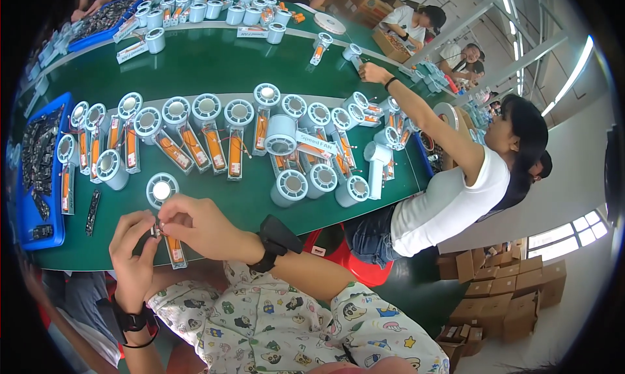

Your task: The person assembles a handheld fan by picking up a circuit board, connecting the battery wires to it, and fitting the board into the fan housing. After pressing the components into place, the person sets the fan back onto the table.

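My left hand (132, 247) and my right hand (203, 229) meet near the table's front edge. Both pinch a small dark and silvery part (155, 231), mostly covered by my fingers; its exact kind is too small to tell. Just beneath lies a light-blue handheld fan, with its round head (162, 190) pointing away from me. An orange battery (175, 250) shows in its opened handle, beside my right fingers. To the left, a narrow black strip of small parts (93, 212) rests on the green table (247, 208).
Many opened fans (211, 143) with orange batteries stand in a row beyond my hands. A blue tray (60, 227) of black parts sits at the left. On the right, a co-worker (449, 179) reaches across a green belt (215, 61). Cardboard boxes (501, 296) are stacked behind.
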Motion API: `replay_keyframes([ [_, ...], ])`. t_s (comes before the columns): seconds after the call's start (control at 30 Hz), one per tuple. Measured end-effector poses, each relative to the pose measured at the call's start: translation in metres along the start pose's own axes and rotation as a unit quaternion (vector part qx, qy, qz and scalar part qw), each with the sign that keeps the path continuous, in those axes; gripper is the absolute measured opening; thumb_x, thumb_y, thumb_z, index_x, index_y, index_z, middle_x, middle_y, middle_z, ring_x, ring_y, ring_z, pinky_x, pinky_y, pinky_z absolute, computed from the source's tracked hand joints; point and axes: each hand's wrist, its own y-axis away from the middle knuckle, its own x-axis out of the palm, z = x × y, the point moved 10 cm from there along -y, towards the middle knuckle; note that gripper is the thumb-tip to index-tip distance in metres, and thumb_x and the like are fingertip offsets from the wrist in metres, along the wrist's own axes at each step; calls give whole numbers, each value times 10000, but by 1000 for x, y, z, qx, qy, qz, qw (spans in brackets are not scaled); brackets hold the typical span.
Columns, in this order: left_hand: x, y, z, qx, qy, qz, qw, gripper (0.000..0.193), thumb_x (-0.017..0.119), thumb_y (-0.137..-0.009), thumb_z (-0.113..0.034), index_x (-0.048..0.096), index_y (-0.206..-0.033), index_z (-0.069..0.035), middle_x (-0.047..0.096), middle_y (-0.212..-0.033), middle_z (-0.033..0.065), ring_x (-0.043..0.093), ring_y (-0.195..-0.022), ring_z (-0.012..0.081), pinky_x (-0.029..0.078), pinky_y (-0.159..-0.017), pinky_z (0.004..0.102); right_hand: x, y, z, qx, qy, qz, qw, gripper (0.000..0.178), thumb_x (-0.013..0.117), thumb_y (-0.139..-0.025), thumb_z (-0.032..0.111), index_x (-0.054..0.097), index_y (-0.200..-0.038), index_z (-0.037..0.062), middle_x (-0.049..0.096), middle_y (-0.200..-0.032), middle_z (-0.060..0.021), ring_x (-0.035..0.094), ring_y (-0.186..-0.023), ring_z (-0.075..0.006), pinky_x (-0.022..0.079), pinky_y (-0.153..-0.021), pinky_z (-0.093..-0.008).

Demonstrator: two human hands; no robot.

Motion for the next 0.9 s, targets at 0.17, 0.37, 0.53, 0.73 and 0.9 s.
replay_keyframes([
  [0.17,1,-4,-2,28,-3,4,1000,388,701,-783,177,722,-1135,17,702,-1203,189,708,-1118,369,567,-958,415,2,-1,0,-37,-38,-2,999,82,701,-973,20,718,-1044,-19,741,-950,-100,702,-822,-137,565,-735,-303],
  [0.37,3,-3,-4,53,-17,3,998,402,711,-771,171,727,-1139,9,701,-1198,186,704,-1137,377,568,-975,429,4,-1,-8,-18,-58,15,998,103,705,-975,29,672,-1066,-9,736,-957,-88,700,-842,-142,557,-743,-301],
  [0.53,6,-2,-12,93,-56,13,994,394,722,-767,154,735,-1129,-1,700,-1191,171,695,-1144,397,570,-988,464,5,-5,-6,23,-40,76,996,124,720,-977,42,628,-1050,2,738,-993,-73,695,-870,-141,543,-760,-300],
  [0.73,11,-2,-33,174,-146,13,974,369,741,-770,122,748,-1110,-22,697,-1177,155,686,-1136,411,568,-998,524,0,-14,21,-22,63,115,991,156,736,-891,15,613,-987,4,741,-868,-148,740,-791,-282,552,-689,-367],
  [0.9,10,0,-48,219,-207,14,953,375,751,-748,76,754,-1104,-39,676,-1127,141,669,-1086,383,552,-1015,553,1,-15,27,-25,113,125,985,148,726,-889,10,616,-987,12,741,-864,-155,736,-786,-313,552,-683,-382],
])
